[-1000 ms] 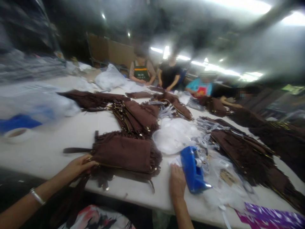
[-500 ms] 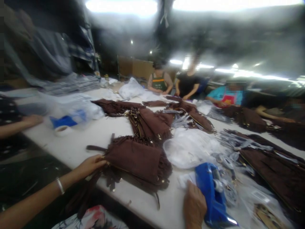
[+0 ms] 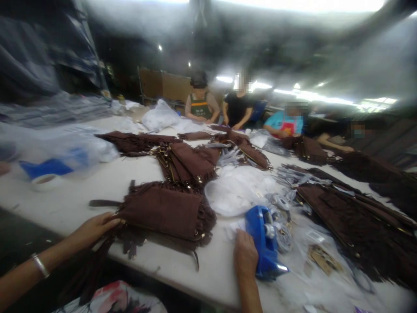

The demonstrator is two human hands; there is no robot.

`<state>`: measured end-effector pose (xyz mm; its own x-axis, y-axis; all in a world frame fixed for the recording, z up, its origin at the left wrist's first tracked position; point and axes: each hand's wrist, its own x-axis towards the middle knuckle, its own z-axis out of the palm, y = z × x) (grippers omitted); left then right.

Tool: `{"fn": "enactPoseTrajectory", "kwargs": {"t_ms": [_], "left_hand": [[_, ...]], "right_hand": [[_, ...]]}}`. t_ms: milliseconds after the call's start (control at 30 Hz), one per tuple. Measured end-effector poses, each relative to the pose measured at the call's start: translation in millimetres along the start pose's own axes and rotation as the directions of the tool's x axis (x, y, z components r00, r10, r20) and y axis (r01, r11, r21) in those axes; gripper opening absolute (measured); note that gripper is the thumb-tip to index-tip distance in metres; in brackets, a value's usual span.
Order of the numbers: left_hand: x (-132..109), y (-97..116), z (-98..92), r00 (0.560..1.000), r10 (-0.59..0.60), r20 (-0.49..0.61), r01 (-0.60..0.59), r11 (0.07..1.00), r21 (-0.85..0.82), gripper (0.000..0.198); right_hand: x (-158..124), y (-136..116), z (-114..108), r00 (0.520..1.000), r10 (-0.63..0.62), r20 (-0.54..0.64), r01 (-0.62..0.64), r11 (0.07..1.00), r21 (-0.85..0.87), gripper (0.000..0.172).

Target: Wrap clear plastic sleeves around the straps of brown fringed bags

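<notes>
A brown suede fringed bag (image 3: 163, 211) lies flat on the white table (image 3: 97, 187) in front of me. My left hand (image 3: 93, 226), with a silver bangle on the wrist, grips the bag's near left corner by the zip edge, fingers closed on it. My right hand (image 3: 245, 256) rests on the table, fingers curled against the near side of a blue tape dispenser (image 3: 263, 241); its fingertips are hidden. Crumpled white plastic bags (image 3: 239, 189) lie just behind the dispenser.
More brown fringed bags are stacked mid-table (image 3: 189, 161) and along the right side (image 3: 352, 213). A second blue tape dispenser (image 3: 48, 171) sits far left among clear plastic. Several other people (image 3: 239, 106) work at the table's far end. Paper tags (image 3: 321, 256) lie at the right.
The camera swung left and then back; both hands keep their places, the left on the bag's corner and the right beside the blue dispenser.
</notes>
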<state>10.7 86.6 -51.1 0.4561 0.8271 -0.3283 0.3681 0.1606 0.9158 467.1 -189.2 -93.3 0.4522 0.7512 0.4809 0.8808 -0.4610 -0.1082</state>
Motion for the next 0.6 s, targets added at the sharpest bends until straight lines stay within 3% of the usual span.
{"fn": "enactPoseTrajectory", "kwargs": {"t_ms": [100,167,367,500,600], "left_hand": [[3,-5,-4.7,0.991,0.124,-0.057,-0.096,0.930,0.356,0.026],[5,-9,-6.8,0.987,0.152,-0.042,-0.119,0.894,0.432,0.033],[6,-15,-12.0,0.984,0.179,-0.028,-0.147,0.879,0.453,0.037],[6,-17,-12.9,0.987,0.160,-0.030,-0.136,0.911,0.389,0.035],[7,-18,-10.4,0.989,0.143,-0.034,-0.120,0.919,0.376,0.035]], "right_hand": [[2,-3,0,0.998,0.061,-0.001,-0.061,0.998,0.003,0.021],[4,-4,1,0.997,0.076,-0.001,-0.076,0.997,0.016,0.023],[-2,-18,-11,0.999,0.041,0.019,-0.042,0.997,0.060,0.030],[-23,-25,-33,1.000,0.004,0.024,-0.007,0.994,0.108,0.030],[-34,-21,-50,0.998,0.055,-0.022,-0.052,0.991,0.120,0.029]]}}
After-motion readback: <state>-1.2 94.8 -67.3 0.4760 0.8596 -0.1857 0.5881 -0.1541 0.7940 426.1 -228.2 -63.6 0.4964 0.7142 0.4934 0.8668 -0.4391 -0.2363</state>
